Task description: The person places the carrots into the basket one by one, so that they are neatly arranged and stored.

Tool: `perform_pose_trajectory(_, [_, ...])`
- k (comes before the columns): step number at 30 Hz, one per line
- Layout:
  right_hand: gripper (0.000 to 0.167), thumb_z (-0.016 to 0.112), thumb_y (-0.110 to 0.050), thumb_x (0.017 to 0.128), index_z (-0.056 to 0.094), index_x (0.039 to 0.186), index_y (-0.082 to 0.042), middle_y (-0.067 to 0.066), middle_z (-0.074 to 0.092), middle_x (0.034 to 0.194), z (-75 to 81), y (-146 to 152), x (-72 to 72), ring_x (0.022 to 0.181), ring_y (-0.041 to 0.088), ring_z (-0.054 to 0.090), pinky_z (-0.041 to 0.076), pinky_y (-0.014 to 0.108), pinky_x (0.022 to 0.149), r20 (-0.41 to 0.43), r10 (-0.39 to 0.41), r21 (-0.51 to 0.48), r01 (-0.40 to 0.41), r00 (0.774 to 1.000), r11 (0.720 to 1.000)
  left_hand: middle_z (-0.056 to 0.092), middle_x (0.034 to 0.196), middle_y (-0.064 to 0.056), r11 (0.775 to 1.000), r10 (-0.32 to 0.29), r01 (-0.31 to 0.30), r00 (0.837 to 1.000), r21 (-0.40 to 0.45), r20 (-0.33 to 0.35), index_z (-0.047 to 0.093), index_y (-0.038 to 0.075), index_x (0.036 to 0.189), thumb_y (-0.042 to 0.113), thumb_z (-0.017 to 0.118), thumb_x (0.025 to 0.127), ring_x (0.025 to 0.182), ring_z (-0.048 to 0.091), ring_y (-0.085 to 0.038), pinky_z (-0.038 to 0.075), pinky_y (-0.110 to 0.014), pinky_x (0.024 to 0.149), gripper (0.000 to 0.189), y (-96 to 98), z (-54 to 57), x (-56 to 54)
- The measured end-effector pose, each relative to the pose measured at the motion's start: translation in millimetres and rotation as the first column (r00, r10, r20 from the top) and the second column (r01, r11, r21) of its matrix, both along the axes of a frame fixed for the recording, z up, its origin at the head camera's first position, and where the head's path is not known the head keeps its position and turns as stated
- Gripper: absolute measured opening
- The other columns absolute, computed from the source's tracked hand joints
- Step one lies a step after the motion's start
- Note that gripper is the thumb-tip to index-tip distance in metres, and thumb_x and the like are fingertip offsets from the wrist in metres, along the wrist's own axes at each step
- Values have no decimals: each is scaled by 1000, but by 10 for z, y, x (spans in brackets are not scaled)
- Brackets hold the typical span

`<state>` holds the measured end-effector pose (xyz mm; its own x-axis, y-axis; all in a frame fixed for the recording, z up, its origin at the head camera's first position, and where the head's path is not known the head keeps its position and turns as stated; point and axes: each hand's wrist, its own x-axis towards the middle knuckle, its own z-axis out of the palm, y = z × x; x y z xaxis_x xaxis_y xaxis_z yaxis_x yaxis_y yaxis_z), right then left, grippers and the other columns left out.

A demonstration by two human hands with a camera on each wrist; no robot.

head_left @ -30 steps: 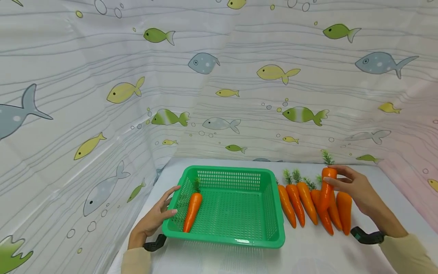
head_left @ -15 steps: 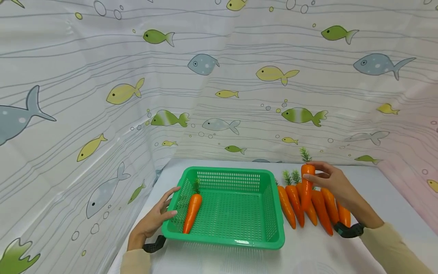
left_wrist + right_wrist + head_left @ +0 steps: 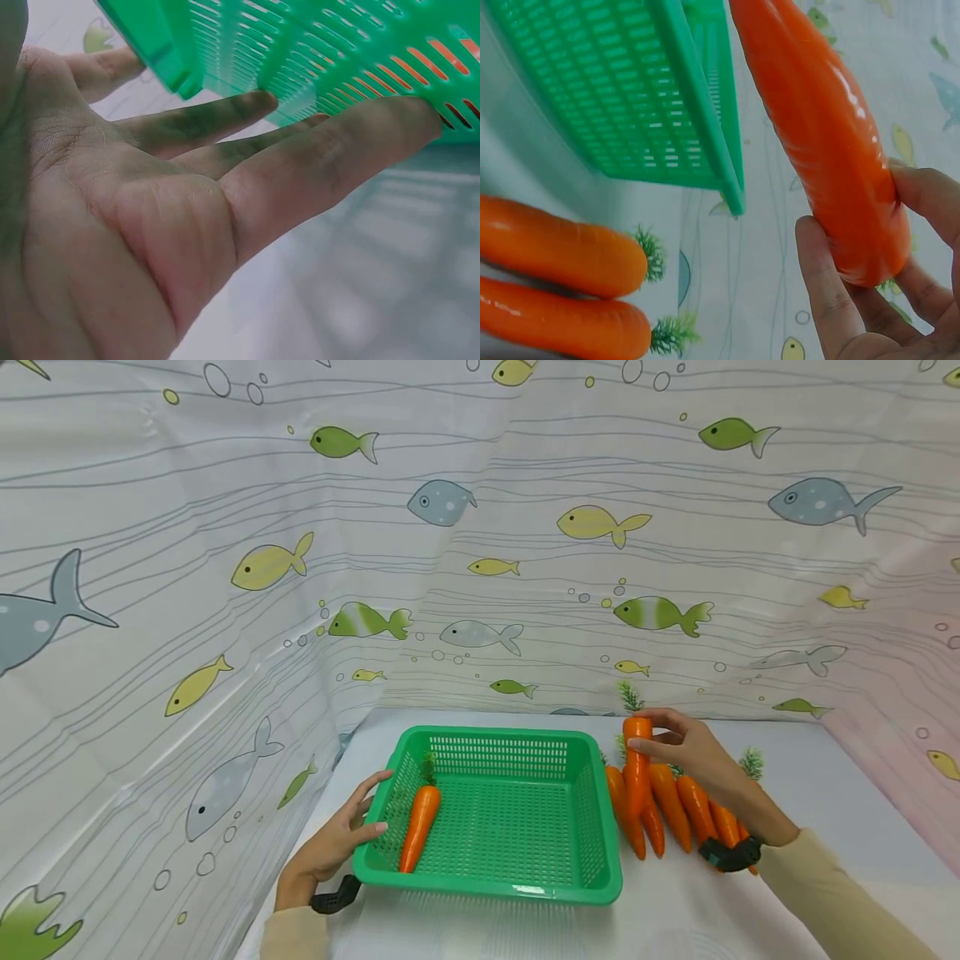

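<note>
My right hand (image 3: 686, 747) pinches an orange toy carrot (image 3: 821, 139) near its thick top end. It hangs tip-down, with its green tuft upward, over the row of carrots (image 3: 670, 802) beside the basket. From the right wrist, the green basket (image 3: 697, 112) appears just left of the held carrot. My left hand (image 3: 337, 835) rests at the basket's left side, fingers fairly straight and spread. In the left wrist view, its fingertips (image 3: 416, 112) lie against the slotted outer wall. One carrot (image 3: 420, 828) lies inside the basket (image 3: 487, 883), along its left wall.
Several carrots with feathery green tops (image 3: 751, 762) lie side by side on the white table (image 3: 675, 914), right of the basket. A sheet printed with fish (image 3: 648, 612) forms the back and side walls.
My right hand has carried the held carrot leftward over the row, closer to the basket's right side. My left hand and the basket have stayed in place.
</note>
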<state>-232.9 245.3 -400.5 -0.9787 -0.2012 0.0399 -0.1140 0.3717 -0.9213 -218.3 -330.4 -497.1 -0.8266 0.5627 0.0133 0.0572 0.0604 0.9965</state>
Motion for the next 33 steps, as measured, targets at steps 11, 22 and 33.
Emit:
perform_pose_trajectory(11, [55, 76, -30, 96, 54, 142, -11, 15, 66, 124, -6, -381, -100, 105, 31, 64, 56, 43, 87, 4, 79, -66, -78, 997, 995, 19, 161, -29, 999, 36, -36, 999, -16, 3, 10, 29, 165, 7, 53, 105, 135, 39, -50, 52, -54, 93, 77, 27, 49, 28])
perform_pose_trajectory(22, [52, 79, -26, 94, 58, 139, -9, 15, 65, 122, -24, -857, -179, 104, 31, 65, 55, 52, 90, 9, 163, -101, -161, 987, 982, 21, 161, -28, 998, 51, -51, 998, -33, -23, 13, 29, 165, 10, 54, 105, 142, 29, -52, 46, -55, 100, 75, 26, 14, 36])
perform_pose_trajectory(33, [55, 79, -22, 93, 57, 142, -8, 19, 55, 136, -27, -1297, -273, 107, 32, 63, 58, 47, 84, 19, 247, -156, -241, 969, 958, 13, 165, -26, 998, 51, -52, 999, -34, -8, 13, 31, 165, 9, 55, 105, 148, 16, -54, 44, -61, 101, 77, 18, 3, 6])
